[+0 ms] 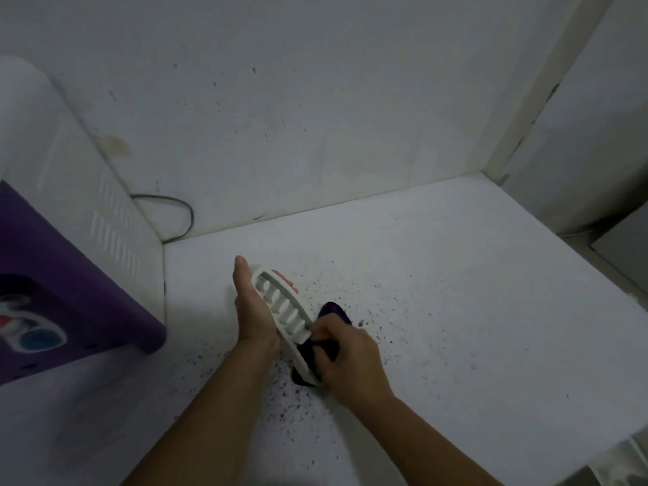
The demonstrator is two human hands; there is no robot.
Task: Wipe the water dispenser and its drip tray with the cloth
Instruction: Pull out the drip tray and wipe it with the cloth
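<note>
My left hand (250, 306) holds the white slotted drip tray (283, 310) from below, thumb along its left edge and fingertips showing past its far rim. The tray is lifted off the dispenser and tilted over the white counter (456, 292). My right hand (347, 359) grips a dark purple cloth (331, 312) bunched against the tray's near end. The water dispenser (70, 219), white with a purple front panel, stands at the left edge of the view.
A grey cable (175, 208) loops behind the dispenser against the stained white wall (315, 117). Dark specks are scattered on the counter around my hands. The counter's right edge drops off near a grey surface (624, 247).
</note>
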